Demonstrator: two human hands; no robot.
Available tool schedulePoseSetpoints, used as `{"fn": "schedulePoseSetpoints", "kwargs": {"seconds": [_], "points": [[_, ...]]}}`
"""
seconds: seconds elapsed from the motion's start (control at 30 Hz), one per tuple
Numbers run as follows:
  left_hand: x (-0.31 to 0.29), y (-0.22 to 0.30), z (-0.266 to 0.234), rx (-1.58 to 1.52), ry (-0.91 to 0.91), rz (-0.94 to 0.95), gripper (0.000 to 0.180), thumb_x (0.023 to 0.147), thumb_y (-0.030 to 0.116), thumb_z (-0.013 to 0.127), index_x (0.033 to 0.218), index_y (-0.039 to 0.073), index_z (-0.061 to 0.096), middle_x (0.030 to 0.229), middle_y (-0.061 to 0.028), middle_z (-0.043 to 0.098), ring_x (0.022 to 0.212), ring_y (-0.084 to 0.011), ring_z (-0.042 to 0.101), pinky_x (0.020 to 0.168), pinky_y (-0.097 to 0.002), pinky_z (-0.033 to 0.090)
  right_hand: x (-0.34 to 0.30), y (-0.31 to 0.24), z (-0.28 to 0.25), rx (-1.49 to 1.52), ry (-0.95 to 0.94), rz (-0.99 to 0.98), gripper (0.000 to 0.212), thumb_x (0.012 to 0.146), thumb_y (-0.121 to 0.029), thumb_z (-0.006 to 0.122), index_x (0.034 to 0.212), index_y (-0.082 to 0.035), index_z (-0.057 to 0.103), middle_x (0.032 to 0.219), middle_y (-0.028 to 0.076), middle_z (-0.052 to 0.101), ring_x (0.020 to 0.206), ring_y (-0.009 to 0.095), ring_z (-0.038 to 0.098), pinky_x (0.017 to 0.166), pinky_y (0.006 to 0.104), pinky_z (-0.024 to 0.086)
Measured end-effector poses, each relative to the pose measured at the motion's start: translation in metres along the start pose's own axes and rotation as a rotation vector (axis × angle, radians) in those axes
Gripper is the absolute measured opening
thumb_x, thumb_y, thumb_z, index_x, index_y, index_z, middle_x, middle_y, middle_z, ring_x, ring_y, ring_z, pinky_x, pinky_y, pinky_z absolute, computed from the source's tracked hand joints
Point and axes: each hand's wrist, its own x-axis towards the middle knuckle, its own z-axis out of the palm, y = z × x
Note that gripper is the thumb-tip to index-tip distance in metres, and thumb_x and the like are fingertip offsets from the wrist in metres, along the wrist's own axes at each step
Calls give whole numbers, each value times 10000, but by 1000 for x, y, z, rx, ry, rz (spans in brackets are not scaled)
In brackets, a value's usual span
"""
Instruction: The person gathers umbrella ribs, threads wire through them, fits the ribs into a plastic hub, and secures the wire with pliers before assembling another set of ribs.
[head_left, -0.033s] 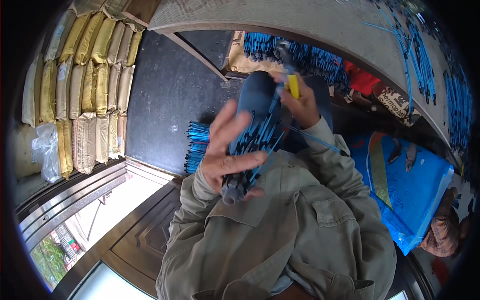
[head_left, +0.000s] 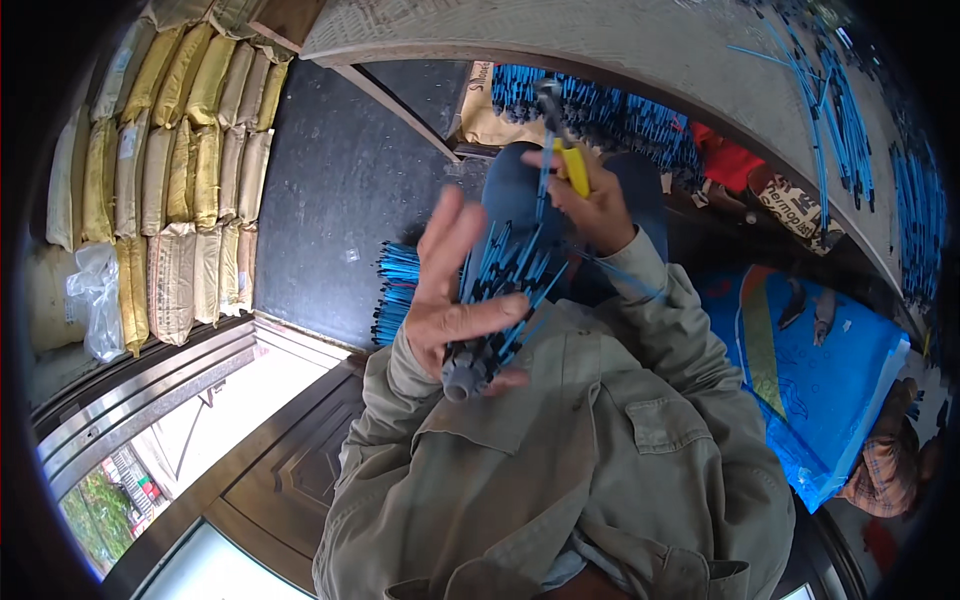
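Observation:
My left hand (head_left: 445, 300) is around a bundle of thin blue wire-like strips (head_left: 505, 265) with black ends, held over my lap. Two of its fingers stretch upward and are slightly blurred; another digit lies across the bundle, and a fingertip shows beneath. A grey knobbed piece (head_left: 463, 378) sticks out at the bundle's near end. In my right hand (head_left: 600, 205) is a pair of yellow-handled pliers (head_left: 575, 170), its metal head pointing away from me. One blue strip rises from the bundle beside the pliers; whether the jaws touch it I cannot tell.
More blue strips (head_left: 398, 285) lie stacked left of my lap. A table (head_left: 640, 45) arches ahead, with strips on it and piles (head_left: 635, 125) beneath. Filled sacks (head_left: 170, 180) stand stacked at left. A blue sheet (head_left: 830, 370) lies at right, near a red cloth (head_left: 725, 155).
My right hand and the pliers have shifted slightly left. The raised fingers of my left hand have drawn closer together and moved a little left. The bundle stays in place.

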Motion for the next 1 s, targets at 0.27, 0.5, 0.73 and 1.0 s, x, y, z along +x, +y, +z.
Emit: {"fn": "schedulePoseSetpoints", "kwargs": {"seconds": [0.27, 0.5, 0.73, 1.0], "points": [[8, -7, -8, -266, -6, -435, 503, 602, 87, 768, 1063, -18, 598, 1020, -179, 605, 1002, -293, 572, 865, -355, 422, 12, 9, 54, -110, -157, -379, 192, 767, -6, 555, 954, -18, 600, 878, 100, 557, 808, 207, 553, 701, 306, 443], [13, -25, -10, -228, -302, -336, 360, 644, 48, 703, 967, -47, 576, 848, -149, 630, 772, -235, 616, 721, -330, 477, 13, -19, 18, -567, 248, -568, 226, 747, 39, 557, 968, 5, 591, 960, 154, 563, 857, 300, 569, 731, 348, 462], [8, -27, -11, -214, -60, -460, 201, 648, -34, 663, 835, -2, 593, 778, -87, 621, 692, -150, 600, 636, -246, 455, -28, -123, -48, -1235, 43, -720, 232, 802, -68, 587, 1033, -62, 599, 1178, 72, 511, 1119, 215, 480, 968, 390, 328], [11, -32, -11, -70, -54, -424, 165, 642, -15, 577, 803, 12, 558, 749, -57, 588, 637, -113, 554, 588, -230, 443, -11, -123, -43, -1592, 272, -1238, 116, 767, -215, 649, 864, -236, 589, 1177, -96, 435, 1177, 139, 411, 1065, 442, 192]]}}
